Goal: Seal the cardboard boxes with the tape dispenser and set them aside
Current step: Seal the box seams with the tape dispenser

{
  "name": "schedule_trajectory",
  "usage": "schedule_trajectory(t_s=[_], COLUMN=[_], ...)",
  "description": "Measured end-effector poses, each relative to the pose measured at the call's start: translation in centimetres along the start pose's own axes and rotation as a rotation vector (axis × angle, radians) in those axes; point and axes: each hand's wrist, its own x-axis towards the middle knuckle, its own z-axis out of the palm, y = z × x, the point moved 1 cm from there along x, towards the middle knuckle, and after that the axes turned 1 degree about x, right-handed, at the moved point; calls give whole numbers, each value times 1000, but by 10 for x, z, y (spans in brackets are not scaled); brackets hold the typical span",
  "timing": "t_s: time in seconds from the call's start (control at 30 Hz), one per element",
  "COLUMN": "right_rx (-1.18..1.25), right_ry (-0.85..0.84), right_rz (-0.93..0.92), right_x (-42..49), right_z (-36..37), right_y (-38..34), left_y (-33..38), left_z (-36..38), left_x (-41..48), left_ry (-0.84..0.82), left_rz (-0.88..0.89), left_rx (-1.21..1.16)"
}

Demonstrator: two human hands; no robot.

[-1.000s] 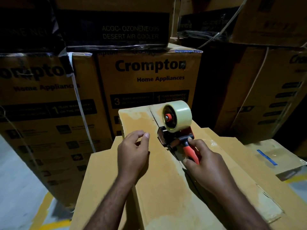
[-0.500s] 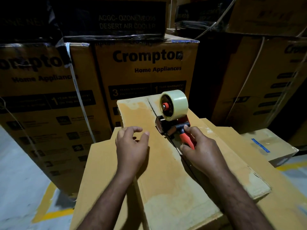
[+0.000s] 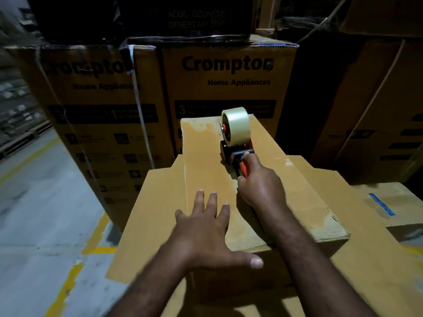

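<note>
A long brown cardboard box (image 3: pixel 203 156) lies in front of me on a wider cardboard box (image 3: pixel 146 216). A tape dispenser (image 3: pixel 235 138) with a roll of clear tape and an orange handle stands on the long box's centre seam, toward its far end. My right hand (image 3: pixel 261 184) grips the orange handle. My left hand (image 3: pixel 206 227) lies flat with fingers spread on the left flap near the box's near end, its thumb over the near edge.
Tall printed appliance cartons (image 3: pixel 226 88) are stacked close behind and to both sides. A smaller box with a strip of blue tape (image 3: pixel 382 204) sits at the right. Grey floor with yellow lines (image 3: pixel 45 225) opens to the left.
My left hand slid back toward me along the left flap and flattened out. The dispenser moved farther along the seam toward the far end, still in my right hand.
</note>
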Motion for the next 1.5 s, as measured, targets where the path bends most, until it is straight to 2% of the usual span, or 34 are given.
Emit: schedule_trajectory(t_s=[0.07, 0.17, 0.27, 0.6, 0.9, 1.1, 1.5], right_rx=[-18, -49, -49, -93, -136, -165, -182], right_ry=[-9, -27, -61, -140, -153, -161, -198], right_rz=[-17, -23, -12, -74, -26, 10, 122], right_x=[-2, -1, -2, -66, -82, -96, -143], right_z=[-4, -15, -30, -75, -78, -82, -112], right_y=[-2, -1, 2, 18, 10, 5, 14], left_y=[5, 17, 22, 23, 24, 25, 23], left_z=[0, 4, 8, 5, 1, 2, 14], left_x=[-1, -1, -3, -2, -4, -5, -4], left_ry=[-26, 62, 133, 180, 166, 210, 355], left_rz=[-17, -57, -84, -141, -67, -59, -35], left_rx=[43, 93, 51, -30, 41, -81, -153])
